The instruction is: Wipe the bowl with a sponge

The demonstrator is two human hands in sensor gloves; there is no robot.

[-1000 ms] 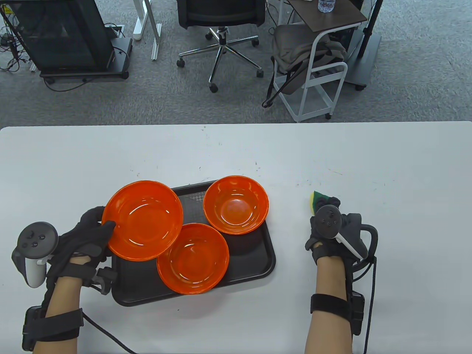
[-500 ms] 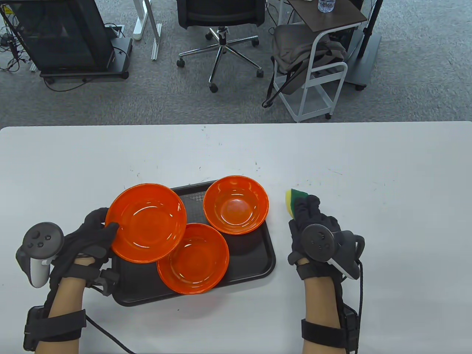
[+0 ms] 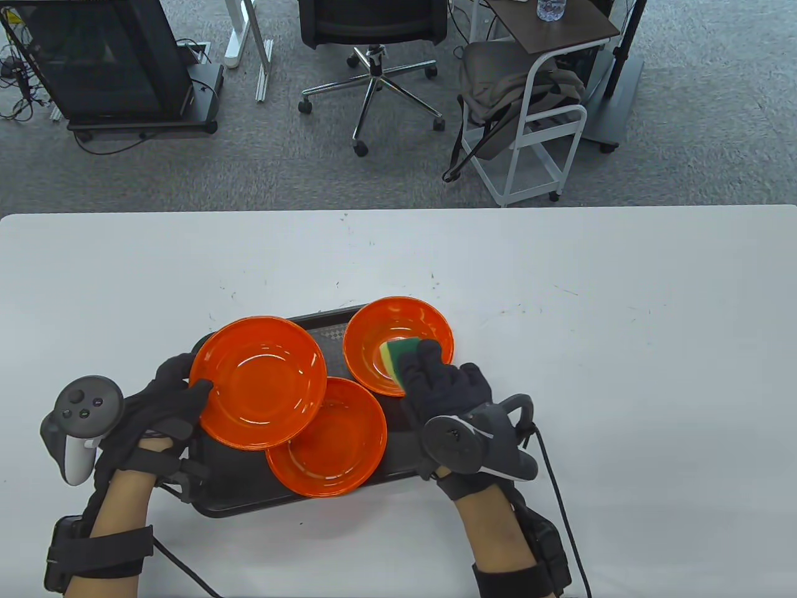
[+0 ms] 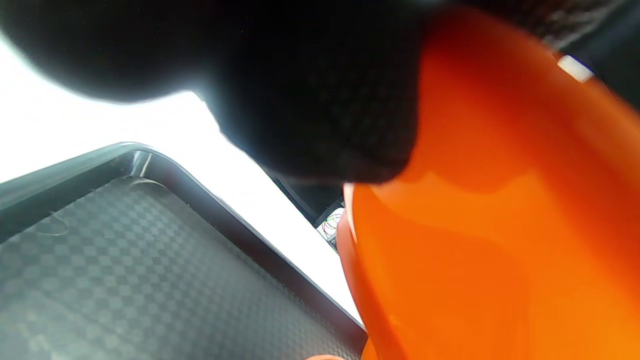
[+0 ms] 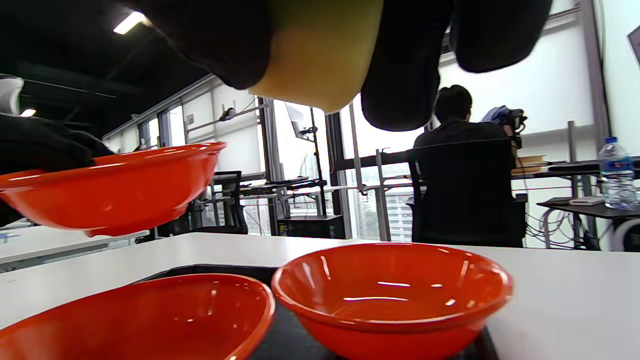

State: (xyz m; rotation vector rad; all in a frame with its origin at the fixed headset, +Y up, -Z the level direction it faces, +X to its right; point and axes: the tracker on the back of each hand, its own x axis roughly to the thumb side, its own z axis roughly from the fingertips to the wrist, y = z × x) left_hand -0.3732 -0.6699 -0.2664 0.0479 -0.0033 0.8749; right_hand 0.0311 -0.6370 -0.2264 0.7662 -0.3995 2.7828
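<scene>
Sponge [image 3: 394, 356] in right hand [image 3: 445, 386], above far bowl [image 3: 398, 344]

three glossy orange bowls: the lifted bowl [image 3: 258, 381], the near bowl [image 3: 336, 445] and the far bowl [image 3: 389, 336], all one plain colour with pale glints. the tray [image 3: 429, 436] under them is black with a fine checkered pattern on its floor, and the table [image 3: 622, 299] is white, flecked with small dark marks. the sponge [image 3: 396, 356] is yellow with a green layer, and both the left hand [image 3: 165, 405] and right hand [image 3: 445, 389] wear black gloves with dark grey trackers.
</scene>
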